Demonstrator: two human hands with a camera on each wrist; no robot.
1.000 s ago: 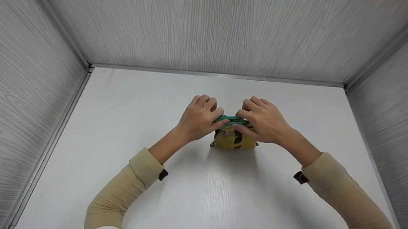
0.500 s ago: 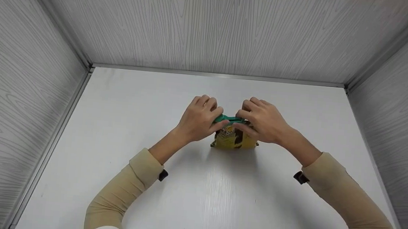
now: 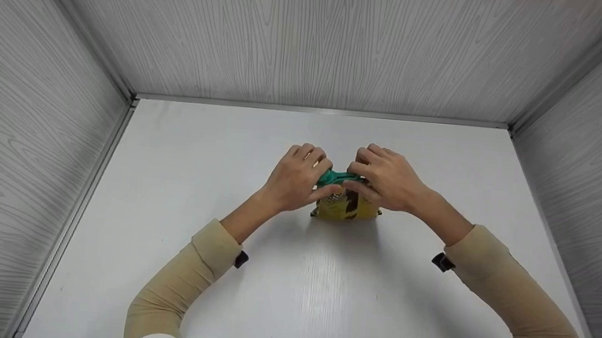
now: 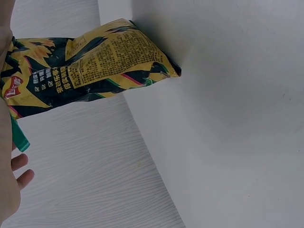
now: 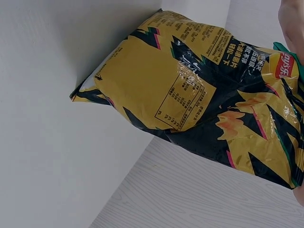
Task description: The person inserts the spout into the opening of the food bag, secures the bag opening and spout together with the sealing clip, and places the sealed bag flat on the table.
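Since the earlier frame, the left hand [image 3: 294, 179] has been shifted slightly toward the right hand [image 3: 387, 177]. Below both grips, the table [image 3: 323, 291] is touched by the yellow chip bag [image 3: 344, 206], held upright. Its green top edge [image 3: 336, 176] is pinched by curled fingers of both hands.

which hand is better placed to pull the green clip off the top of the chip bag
Probably the left hand: its thumb and fingers pinch the green plastic clip at its free left end. The right hand grips the gathered top of the yellow and black chip bag, so it suits steadying.
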